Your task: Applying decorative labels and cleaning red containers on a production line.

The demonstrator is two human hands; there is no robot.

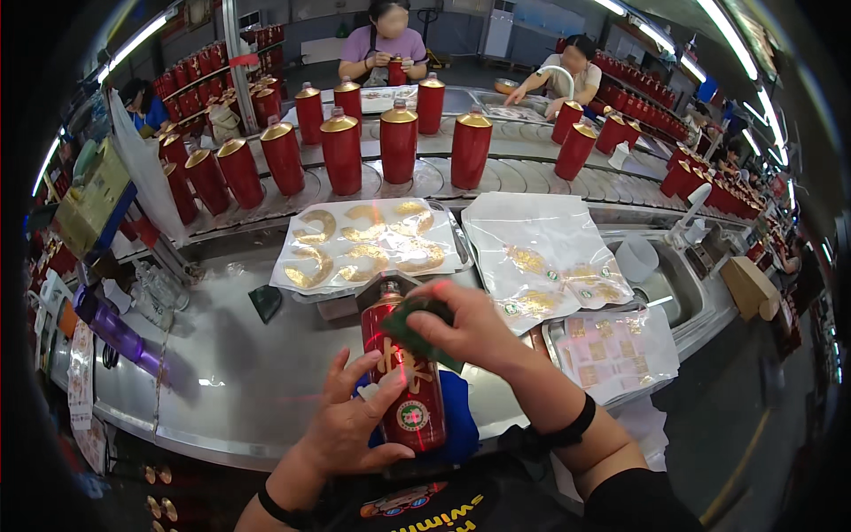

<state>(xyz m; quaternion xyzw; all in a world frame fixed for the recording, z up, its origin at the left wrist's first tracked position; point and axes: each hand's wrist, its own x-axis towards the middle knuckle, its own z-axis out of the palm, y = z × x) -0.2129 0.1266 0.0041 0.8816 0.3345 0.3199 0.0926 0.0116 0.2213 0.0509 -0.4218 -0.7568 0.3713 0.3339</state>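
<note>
A red bottle [413,390] with a gold character and a round green-white emblem lies tilted in front of me, its neck pointing away. Blue cloth [457,417] shows beneath it and along its right side. My left hand [347,415] steadies the bottle from the left, its fingers over the front and its thumb near the base. In my right hand [461,321] is a flat dark green scraper-like piece [409,330], held against the bottle's upper part. Red light lines cross the bottle and my fingers. The bottle's shoulder is partly hidden by my right hand.
Beyond lie a sheet of gold arc labels [363,232], white label sheets [523,222] and a tray of small labels [612,350]. A sink [683,297] is right, a purple bottle [115,328] left. Red bottles [399,146] line the conveyor; two co-workers [386,44] sit behind.
</note>
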